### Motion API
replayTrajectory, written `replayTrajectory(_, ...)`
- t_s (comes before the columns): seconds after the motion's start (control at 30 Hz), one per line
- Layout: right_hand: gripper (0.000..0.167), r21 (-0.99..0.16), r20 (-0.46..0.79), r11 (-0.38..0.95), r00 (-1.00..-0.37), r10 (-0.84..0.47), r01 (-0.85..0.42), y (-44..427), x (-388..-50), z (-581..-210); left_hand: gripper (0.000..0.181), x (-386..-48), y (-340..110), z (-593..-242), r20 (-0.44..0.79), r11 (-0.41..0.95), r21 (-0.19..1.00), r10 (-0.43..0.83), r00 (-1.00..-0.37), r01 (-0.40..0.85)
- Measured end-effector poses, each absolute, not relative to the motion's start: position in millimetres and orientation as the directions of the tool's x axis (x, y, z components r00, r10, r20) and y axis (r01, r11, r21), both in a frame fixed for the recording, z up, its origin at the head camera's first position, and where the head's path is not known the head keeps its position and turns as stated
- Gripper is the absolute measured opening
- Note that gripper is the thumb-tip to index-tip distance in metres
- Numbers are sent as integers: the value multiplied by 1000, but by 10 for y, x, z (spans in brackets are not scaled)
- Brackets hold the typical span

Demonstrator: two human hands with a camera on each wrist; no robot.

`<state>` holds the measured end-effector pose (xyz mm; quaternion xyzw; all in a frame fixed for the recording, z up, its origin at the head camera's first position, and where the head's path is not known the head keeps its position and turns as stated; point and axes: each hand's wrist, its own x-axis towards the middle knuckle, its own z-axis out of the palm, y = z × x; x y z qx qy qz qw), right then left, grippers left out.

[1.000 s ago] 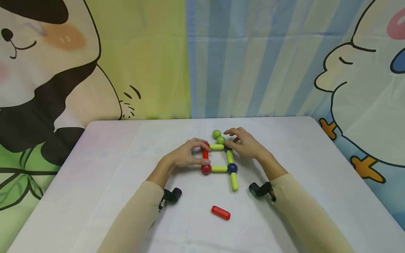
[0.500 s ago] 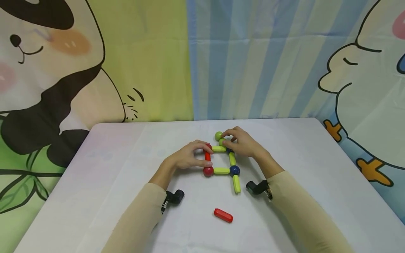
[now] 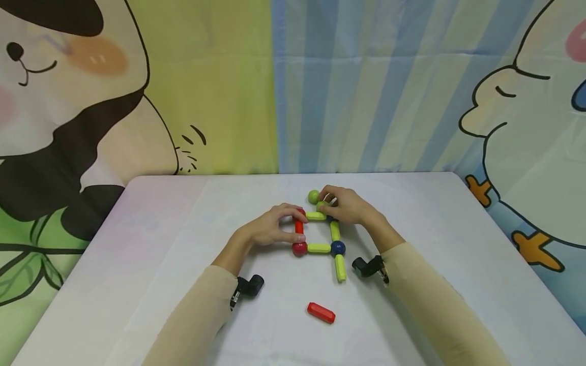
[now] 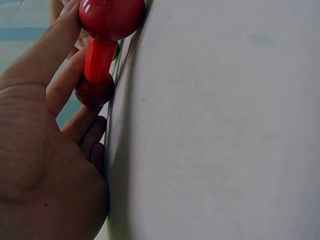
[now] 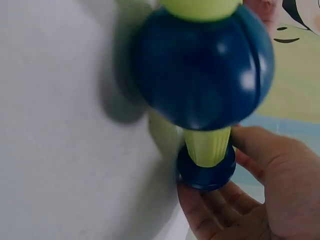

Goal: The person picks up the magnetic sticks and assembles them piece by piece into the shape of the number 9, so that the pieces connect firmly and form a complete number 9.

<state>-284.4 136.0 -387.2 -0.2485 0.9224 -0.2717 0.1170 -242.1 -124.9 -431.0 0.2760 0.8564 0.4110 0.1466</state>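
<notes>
A four-sided frame of toy sticks and balls lies on the table. Its left side is a red stick (image 3: 299, 226) between two red balls (image 3: 299, 248); yellow-green sticks (image 3: 319, 248) and dark blue balls (image 3: 338, 247) make up the rest. Another yellow-green stick (image 3: 341, 268) juts toward the person from the near blue ball. My left hand (image 3: 270, 227) grips the red side, thumb at the near ball and fingers at the far one. At the far right corner, my right hand (image 3: 349, 206) pinches a green ball (image 3: 322, 205), partly hidden by its fingers.
A second green ball (image 3: 313, 196) sits just beyond the pinched one. Nearer the person, a loose red stick (image 3: 321, 312) lies on the white table (image 3: 183, 244). Behind the table's far edge hangs a printed cloth (image 3: 366, 91).
My right hand has moved slightly left, and its parted thumb and fingers have closed on the nearer green ball. My left hand keeps its hold on the frame's red side.
</notes>
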Motion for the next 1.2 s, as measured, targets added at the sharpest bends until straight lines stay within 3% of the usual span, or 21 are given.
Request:
replayTrajectory(0.27, 26, -572, -68, 718, -849, -524, -397, 1369, -2839, -3835, 45, -2402, -1203, -4281, -46, 528, 784, 575, -817, 328)
replayTrajectory(0.5, 33, -559, 36, 708, -866, -499, -431, 1418, -2724, -3789, 46, -2379, -1235, -4265, -33, 524, 790, 556, -830, 319)
replayTrajectory(0.73, 29, -569, 126, 695, -882, -454, -439, 1661, -2549, -3756, 48, -2437, -1214, -4226, 2, 485, 815, 545, -839, 317)
replayTrajectory(1.03, 29, -588, 103, 692, -888, -448, -418, 1923, -2384, -3806, 48, -2396, -1186, -4180, 20, 496, 794, 558, -830, 352)
replayTrajectory(1.2, 28, -588, 85, 687, -878, -471, -426, 2018, -2280, -3834, 48, -2296, -1089, -4132, 50, 549, 722, 567, -822, 422)
